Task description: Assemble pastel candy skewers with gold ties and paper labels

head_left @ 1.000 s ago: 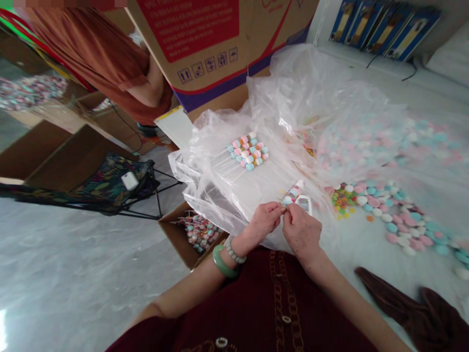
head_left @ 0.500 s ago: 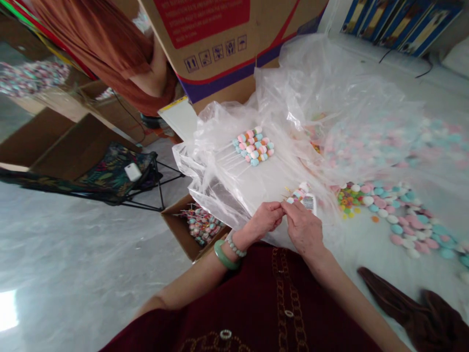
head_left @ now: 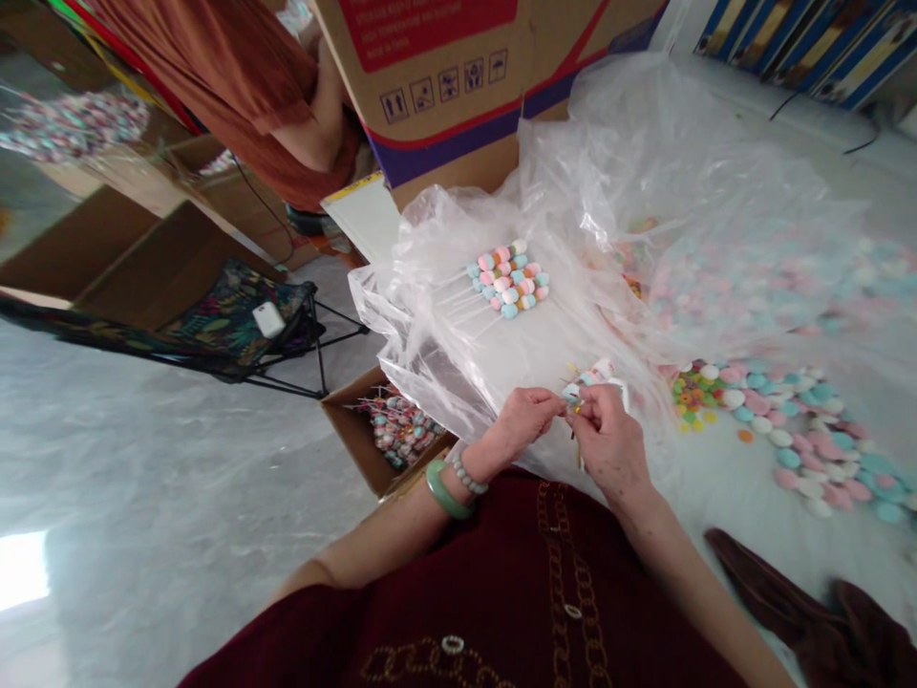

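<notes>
My left hand (head_left: 528, 419) is closed, fingertips pinched by the lower end of a bundle of pastel candy skewers (head_left: 596, 371) that lies partly hidden behind my hands. My right hand (head_left: 608, 435) meets it from the right, thumb and fingers pinched on a thin gold tie (head_left: 575, 407). Whether the left fingertips grip the tie or a stick is hard to make out. Beyond my hands, a row of candy skewers (head_left: 510, 279) in pink, blue and white lies on clear plastic, sticks pointing left.
Loose pastel candies (head_left: 817, 430) and small yellow-green pieces (head_left: 693, 394) lie at the right, near a brown cloth (head_left: 780, 592). Clear plastic (head_left: 573, 182) covers the back of the table. A cardboard box (head_left: 351, 435) of wrapped skewers stands at lower left, beyond it a folding chair (head_left: 215, 315). Another person (head_left: 244, 86) stands behind.
My right hand has turned and drawn slightly apart from the left, and the gold tie now shows between the fingertips. The view has shifted a little.
</notes>
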Available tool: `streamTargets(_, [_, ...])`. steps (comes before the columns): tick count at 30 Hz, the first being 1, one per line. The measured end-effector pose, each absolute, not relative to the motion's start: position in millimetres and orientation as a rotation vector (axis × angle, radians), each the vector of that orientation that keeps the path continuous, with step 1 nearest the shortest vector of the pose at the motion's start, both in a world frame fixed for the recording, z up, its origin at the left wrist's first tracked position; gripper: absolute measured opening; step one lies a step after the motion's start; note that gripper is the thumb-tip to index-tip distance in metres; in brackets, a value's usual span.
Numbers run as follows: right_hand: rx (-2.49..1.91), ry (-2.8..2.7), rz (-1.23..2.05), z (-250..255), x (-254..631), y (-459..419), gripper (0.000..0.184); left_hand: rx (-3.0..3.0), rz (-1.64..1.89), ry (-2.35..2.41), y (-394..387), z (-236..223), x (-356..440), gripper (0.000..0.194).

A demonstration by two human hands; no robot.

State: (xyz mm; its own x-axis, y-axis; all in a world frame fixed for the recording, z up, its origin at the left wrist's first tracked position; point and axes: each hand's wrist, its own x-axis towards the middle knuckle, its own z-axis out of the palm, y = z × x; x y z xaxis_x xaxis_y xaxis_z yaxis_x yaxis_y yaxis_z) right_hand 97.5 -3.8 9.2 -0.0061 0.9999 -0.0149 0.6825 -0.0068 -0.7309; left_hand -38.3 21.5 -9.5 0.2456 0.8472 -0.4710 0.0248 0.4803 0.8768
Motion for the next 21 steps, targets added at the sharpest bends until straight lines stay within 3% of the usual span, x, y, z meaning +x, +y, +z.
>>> streamTargets(2, [-1.732,-1.768,0.700,10,97,-4,0.014,0.939,0.662,1.211,21,-10,-40,0.021])
streamTargets(7, [-1.592,-1.893,0.619,4,98,-2,0.028,0.950,0.615,1.139,20,-13,-41,0.024])
streamTargets(17, [-1.731,-1.323,1.007,-16,98,-1,0.021,1.023,0.551,1.152,22,-23,-42,0.030])
streamTargets(21, [-1.768,-1.306,1.011,-27,99,-3,0.022,1.066,0.557,1.151,21,-29,-43,0.033])
